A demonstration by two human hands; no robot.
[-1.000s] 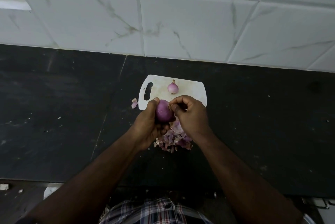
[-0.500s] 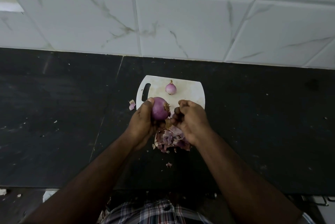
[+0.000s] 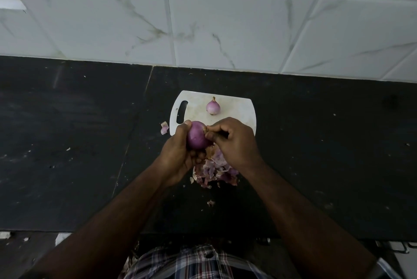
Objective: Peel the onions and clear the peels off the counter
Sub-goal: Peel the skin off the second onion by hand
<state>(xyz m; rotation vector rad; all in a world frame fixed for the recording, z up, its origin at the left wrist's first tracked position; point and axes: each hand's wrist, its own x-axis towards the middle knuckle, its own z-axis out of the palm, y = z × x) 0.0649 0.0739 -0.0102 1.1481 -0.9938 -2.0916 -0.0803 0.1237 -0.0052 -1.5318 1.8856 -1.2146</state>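
My left hand (image 3: 178, 154) grips a purple onion (image 3: 196, 135) just above the near edge of the white cutting board (image 3: 234, 109). My right hand (image 3: 234, 141) has its fingers curled and pinches at the dry tip on the onion's right side. A smaller peeled onion (image 3: 213, 106) sits upright on the board. A heap of pink and brown peels (image 3: 214, 171) lies on the black counter (image 3: 67, 143) under my hands, partly hidden by them.
A loose peel scrap (image 3: 164, 128) lies left of the board, another small scrap (image 3: 211, 202) nearer the counter's front edge. A white marbled tile wall (image 3: 225, 19) rises behind the counter. Bare dark counter stretches to both sides.
My right hand dropped down to the peel heap half a second ago and has come back up to the onion's right tip. A small scrap fell onto the counter near the front edge.
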